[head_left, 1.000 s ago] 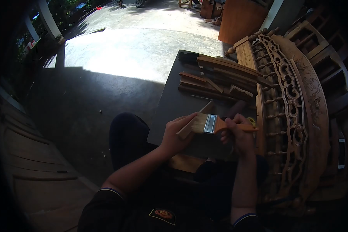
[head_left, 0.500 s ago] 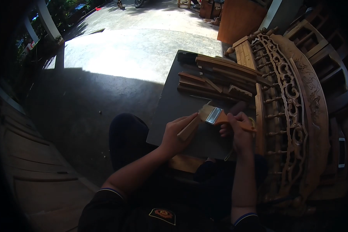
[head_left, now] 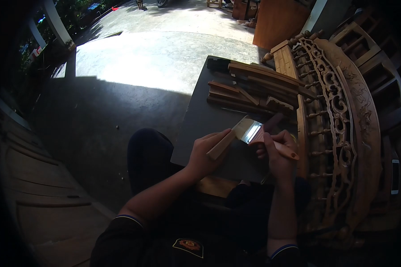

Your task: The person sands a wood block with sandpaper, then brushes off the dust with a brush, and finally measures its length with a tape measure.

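Note:
My left hand (head_left: 206, 152) is closed round a short wooden piece (head_left: 221, 146), which it holds tilted above the dark board (head_left: 191, 129). In my right hand (head_left: 278, 149) is the handle of a wide paintbrush (head_left: 258, 135) with a shiny metal band. The pale bristles point left and meet the upper end of the wooden piece; whether they press on it is hard to tell. Behind both hands, several wooden strips (head_left: 263, 80) lie on the far part of the board.
A carved wooden panel with spindles (head_left: 336, 115) stands close on the right, with a phone (head_left: 394, 176) beyond it. Wooden panels (head_left: 44, 196) lie at the lower left. Further off are a brown board (head_left: 280, 24) and a sunlit concrete floor (head_left: 133, 53).
The brush has turned in my right hand, so its handle end and metal band show at a different angle. The whole view has shifted slightly; my left hand keeps its hold.

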{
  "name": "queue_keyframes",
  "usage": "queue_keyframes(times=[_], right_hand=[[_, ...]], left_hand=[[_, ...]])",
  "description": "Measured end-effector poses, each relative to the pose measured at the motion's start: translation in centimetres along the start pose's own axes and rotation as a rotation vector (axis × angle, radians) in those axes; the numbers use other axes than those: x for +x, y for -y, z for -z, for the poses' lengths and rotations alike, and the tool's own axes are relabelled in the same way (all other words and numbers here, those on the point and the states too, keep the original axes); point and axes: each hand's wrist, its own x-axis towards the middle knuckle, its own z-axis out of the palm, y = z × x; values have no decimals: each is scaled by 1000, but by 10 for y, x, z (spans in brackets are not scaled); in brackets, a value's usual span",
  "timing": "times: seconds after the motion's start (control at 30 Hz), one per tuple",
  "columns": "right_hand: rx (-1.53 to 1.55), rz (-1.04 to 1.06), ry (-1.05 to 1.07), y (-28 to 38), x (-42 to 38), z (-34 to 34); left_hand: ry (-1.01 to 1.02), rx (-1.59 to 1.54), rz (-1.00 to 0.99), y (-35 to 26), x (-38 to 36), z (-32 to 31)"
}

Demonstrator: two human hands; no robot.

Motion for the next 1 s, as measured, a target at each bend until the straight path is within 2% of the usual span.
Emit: queue_keyframes(times=[0.1, 0.13, 0.23, 0.27, 0.4, 0.53, 0.63, 0.67, 0.77, 0.9, 1.0], right_hand=[[139, -46, 419, 21, -17, 6], [167, -59, 446, 23, -19, 6], [59, -27, 67, 4, -8, -3], [4, -15, 24, 3, -7, -2], [125, -14, 426, 21, -20, 9], [104, 19, 78, 4, -2, 12], [28, 71, -81, -14, 13, 13], [5, 46, -60, -18, 14, 14], [189, -97, 205, -12, 6, 15], [53, -74, 31, -11, 13, 12], [-116, 123, -51, -21, 17, 5]], left_hand=[[45, -59, -105, 4, -1, 3], [58, -91, 6, -2, -2, 4], [-5, 35, -69, 8, -1, 1], [-7, 41, -60, 9, 0, 0], [16, -14, -2, -7, -1, 3], [-55, 46, -84, 1, 0, -2], [-99, 83, -34, -5, 0, -7], [-100, 101, -39, -6, 0, -6], [-110, 103, -28, -6, -1, -4], [-92, 49, 26, -9, 0, -4], [-86, 43, 8, -10, -1, -6]])
